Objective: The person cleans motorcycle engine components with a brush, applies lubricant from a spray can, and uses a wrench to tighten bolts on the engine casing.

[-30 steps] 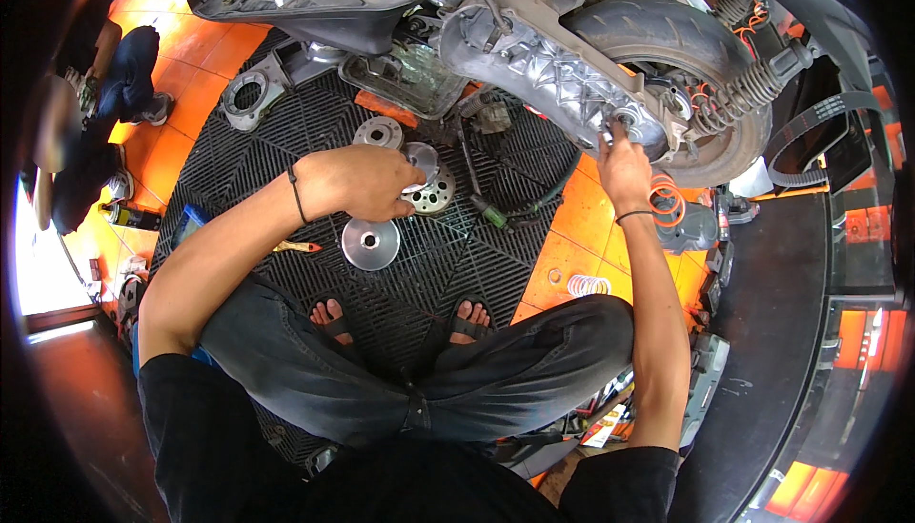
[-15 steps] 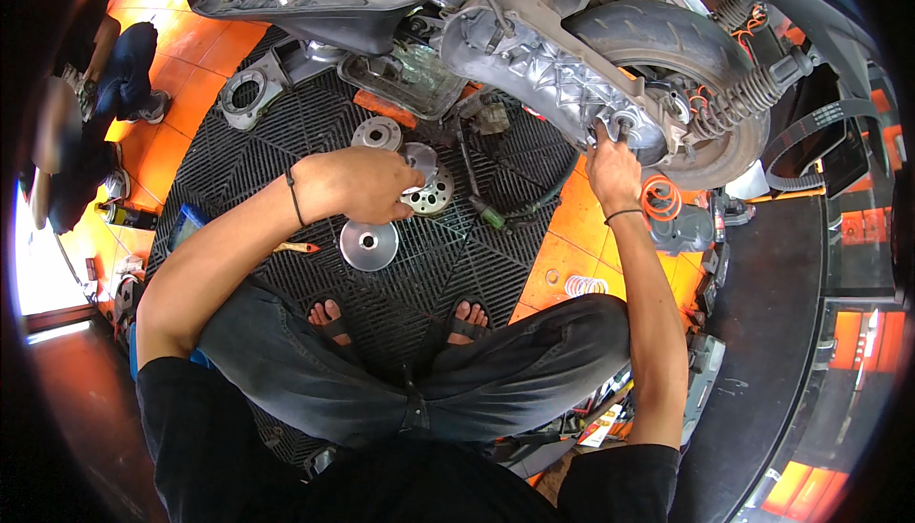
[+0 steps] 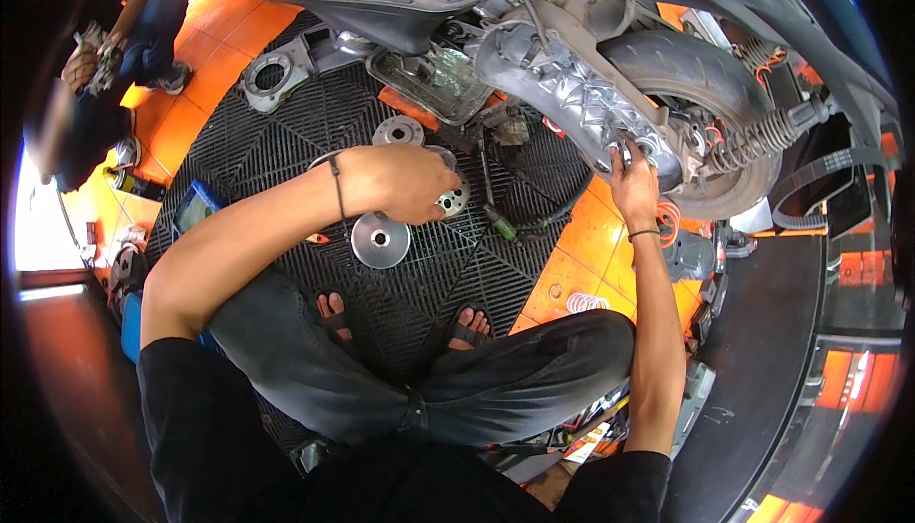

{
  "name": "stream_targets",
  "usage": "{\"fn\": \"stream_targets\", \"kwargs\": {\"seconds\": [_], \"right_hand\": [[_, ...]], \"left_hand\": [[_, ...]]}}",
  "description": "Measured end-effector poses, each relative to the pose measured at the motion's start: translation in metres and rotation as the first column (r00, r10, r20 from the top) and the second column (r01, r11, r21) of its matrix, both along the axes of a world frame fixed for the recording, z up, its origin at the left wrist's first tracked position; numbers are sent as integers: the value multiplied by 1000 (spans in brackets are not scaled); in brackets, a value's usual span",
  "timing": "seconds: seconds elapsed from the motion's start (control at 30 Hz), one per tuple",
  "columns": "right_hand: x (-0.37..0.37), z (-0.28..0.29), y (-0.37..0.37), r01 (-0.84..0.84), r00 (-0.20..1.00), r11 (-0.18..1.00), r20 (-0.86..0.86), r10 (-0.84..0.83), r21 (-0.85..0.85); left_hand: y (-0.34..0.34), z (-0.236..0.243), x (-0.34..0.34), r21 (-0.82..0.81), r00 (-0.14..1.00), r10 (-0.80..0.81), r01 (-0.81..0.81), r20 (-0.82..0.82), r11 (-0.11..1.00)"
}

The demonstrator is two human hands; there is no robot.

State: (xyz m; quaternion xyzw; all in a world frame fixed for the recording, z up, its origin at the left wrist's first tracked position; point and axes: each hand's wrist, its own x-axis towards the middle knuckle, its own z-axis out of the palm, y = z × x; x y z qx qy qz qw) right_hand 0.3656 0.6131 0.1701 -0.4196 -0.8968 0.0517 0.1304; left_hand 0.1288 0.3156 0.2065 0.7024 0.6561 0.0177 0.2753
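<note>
We see the left hand [image 3: 410, 184] curled by a perforated metal disc [image 3: 459, 203]; the right hand [image 3: 634, 187], well apart, bent at the transmission case [image 3: 558, 89] — what either grips, we cannot tell.

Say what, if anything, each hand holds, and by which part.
Cannot tell for either. Left hand is over the holed metal disc, its grip hidden; right hand is at the silver casing, its grip unclear.

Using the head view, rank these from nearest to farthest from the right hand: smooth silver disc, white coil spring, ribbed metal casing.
1. Ribbed metal casing: at the right hand.
2. White coil spring: lower in view, on orange tiles.
3. Smooth silver disc: well left, on the black mat.
</note>
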Motion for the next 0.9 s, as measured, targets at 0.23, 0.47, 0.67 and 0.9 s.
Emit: {"fn": "stream_targets", "kwargs": {"seconds": [0.23, 0.47, 0.67, 0.9], "right_hand": [[-22, 2, -18, -75, 976, 992, 210, 53, 100], [-47, -10, -37, -214, 892, 935, 446, 69, 283], [-80, -19, -49, -271, 837, 901, 545, 48, 337], [-93, -23, -47, -243, 823, 887, 567, -25, 393]], "left_hand": [[1, 0, 11, -36, 998, -58, 57, -36, 998], [-6, 7, 12, -3, 995, -56, 56, -80, 998], [-10, 11, 17, -49, 990, -122, 119, -64, 992], [-19, 14, 7, -48, 993, -110, 108, -42, 993]]}}
